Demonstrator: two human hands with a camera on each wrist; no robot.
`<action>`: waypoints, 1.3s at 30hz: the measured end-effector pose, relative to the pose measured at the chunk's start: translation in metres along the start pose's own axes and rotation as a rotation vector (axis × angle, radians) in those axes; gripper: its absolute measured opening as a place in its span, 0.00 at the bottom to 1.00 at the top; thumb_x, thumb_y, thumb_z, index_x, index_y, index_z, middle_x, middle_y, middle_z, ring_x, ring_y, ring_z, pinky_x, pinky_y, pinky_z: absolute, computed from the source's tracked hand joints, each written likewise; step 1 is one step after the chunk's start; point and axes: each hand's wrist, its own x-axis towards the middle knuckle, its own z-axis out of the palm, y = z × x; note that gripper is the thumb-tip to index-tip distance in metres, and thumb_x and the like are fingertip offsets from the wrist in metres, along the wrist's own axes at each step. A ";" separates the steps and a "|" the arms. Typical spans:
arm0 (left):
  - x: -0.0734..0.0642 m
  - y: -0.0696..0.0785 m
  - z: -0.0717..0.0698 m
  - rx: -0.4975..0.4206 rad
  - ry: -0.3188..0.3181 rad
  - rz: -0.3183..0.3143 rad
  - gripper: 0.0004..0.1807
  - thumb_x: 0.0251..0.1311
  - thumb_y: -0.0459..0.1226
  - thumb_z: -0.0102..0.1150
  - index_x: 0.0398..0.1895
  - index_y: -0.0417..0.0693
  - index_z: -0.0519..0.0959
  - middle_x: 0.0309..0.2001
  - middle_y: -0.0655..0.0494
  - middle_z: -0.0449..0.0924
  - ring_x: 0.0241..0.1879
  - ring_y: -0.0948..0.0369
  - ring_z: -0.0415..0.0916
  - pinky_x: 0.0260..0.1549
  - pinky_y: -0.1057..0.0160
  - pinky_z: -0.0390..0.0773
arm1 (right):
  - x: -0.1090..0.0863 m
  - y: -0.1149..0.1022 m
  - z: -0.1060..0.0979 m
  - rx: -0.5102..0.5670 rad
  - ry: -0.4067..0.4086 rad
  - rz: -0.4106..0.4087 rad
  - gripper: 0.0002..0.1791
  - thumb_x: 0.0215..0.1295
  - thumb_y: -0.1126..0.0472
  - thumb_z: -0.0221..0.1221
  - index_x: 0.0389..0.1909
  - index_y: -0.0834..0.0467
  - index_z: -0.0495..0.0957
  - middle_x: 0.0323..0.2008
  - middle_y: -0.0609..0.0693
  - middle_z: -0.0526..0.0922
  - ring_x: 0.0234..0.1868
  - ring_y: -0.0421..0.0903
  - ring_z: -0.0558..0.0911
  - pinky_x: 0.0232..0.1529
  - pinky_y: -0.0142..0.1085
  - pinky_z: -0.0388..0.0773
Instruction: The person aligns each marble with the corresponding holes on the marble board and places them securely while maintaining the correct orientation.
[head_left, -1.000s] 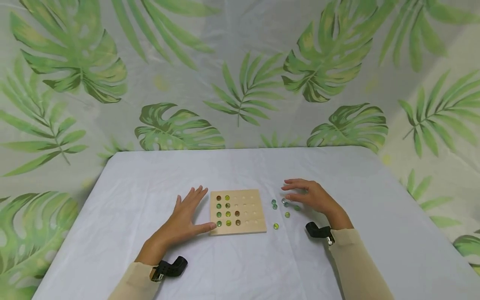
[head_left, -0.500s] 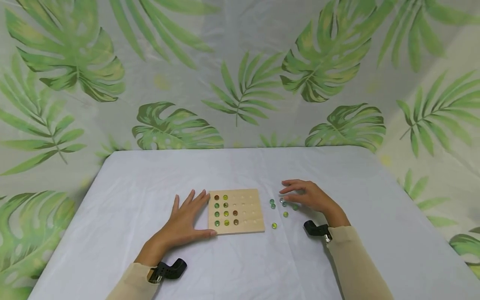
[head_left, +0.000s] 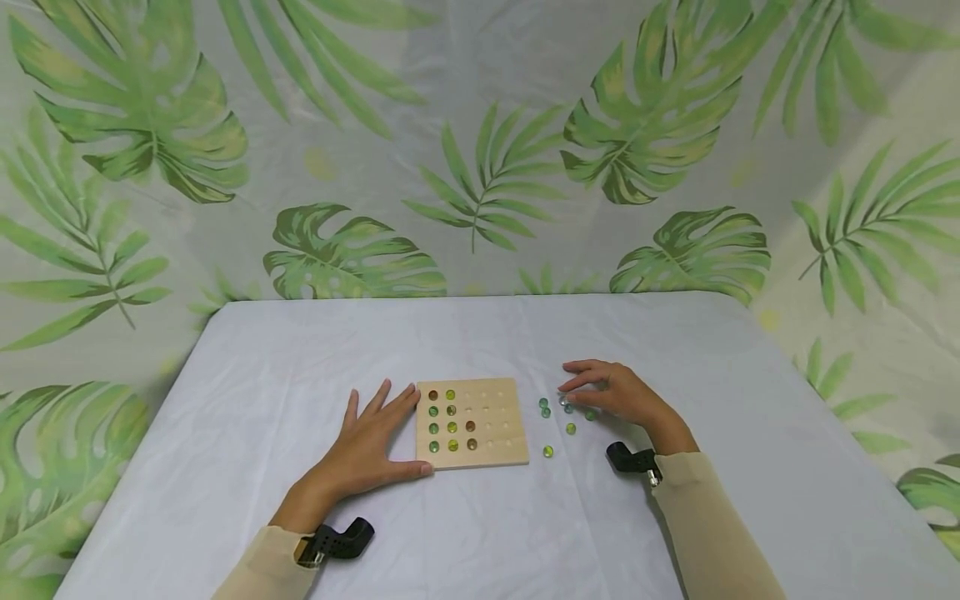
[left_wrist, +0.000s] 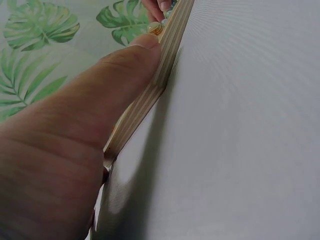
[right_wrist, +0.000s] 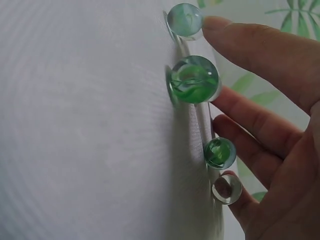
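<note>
A square-edged wooden board (head_left: 489,458) with rows of round hollows lies mid-table. Several brown, green and yellow-green glass marbles (head_left: 453,427) sit in its left three columns. My left hand (head_left: 363,450) is spread at the board's left side, its thumb on the near-left corner and fingertips by the far-left corner; the left wrist view shows the thumb along the board's edge (left_wrist: 167,62). To the right, my right hand (head_left: 626,398) hovers low over loose marbles, fingers slightly bent. In the right wrist view, the thumb tip meets or nearly meets a pale blue-green marble (right_wrist: 185,21); a green marble (right_wrist: 195,80) is close by.
More loose marbles lie right of the board, including a yellow-green marble (head_left: 548,452) nearer the front. White cloth (head_left: 495,533) covers the table. A leaf-patterned curtain (head_left: 480,150) stands behind it. Both wrists carry black camera mounts (head_left: 345,540).
My left hand has come onto the board's left edge, its thumb settling at the near corner. My right thumb and index finger have drawn closer together by the loose marbles.
</note>
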 end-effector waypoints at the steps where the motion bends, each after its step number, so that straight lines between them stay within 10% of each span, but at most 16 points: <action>1: 0.000 0.000 0.000 -0.001 0.000 0.000 0.61 0.40 0.73 0.60 0.76 0.53 0.56 0.74 0.57 0.54 0.75 0.48 0.40 0.67 0.36 0.26 | 0.000 0.000 0.000 -0.010 0.004 -0.006 0.09 0.59 0.55 0.67 0.40 0.49 0.88 0.61 0.53 0.76 0.66 0.57 0.68 0.64 0.56 0.63; 39: -0.002 0.002 0.000 -0.010 -0.002 -0.016 0.61 0.40 0.74 0.60 0.76 0.54 0.55 0.74 0.60 0.55 0.75 0.50 0.40 0.67 0.38 0.25 | 0.000 -0.003 0.005 -0.067 0.039 0.014 0.08 0.57 0.54 0.68 0.37 0.48 0.88 0.60 0.52 0.77 0.66 0.58 0.68 0.64 0.56 0.62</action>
